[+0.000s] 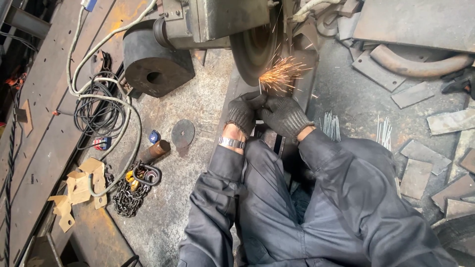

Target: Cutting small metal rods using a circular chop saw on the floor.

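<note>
Nearest to us are our own legs in dark grey work trousers, with both sleeves of the same cloth reaching away toward the middle of the scene. Our left hand [243, 111], in a dark knitted glove with a metal wristwatch [232, 143] at the cuff, sits just beside our right hand [284, 116], gloved alike; the two touch. Both grips are curled shut around something thin held out at the fingertips, a small rod or pin whose kind we cannot tell. Its far tip meets the lower edge of the grinding wheel [255, 47], and a burst of orange sparks [280, 74] fans out to the right there.

To the near left, on the floor, lie torn cardboard scraps [79, 190], a heap of steel chain [129, 198] with a yellow hook, and a short rusty cylinder [155, 151]. A flat grey disc [182, 133] lies a little farther off, between the cylinder and our left hand. To the right of our hands, two bunches of thin bright rods [330, 125] stand or lean among flat steel offcuts [418, 165].

Farther left, coiled cables [99, 106] loop over rusted plates. Beyond them a heavy dark block with a round hole [153, 64] sits beside the grinder's grey housing [217, 20]. At far right lies a curved rusty pipe [420, 62].
</note>
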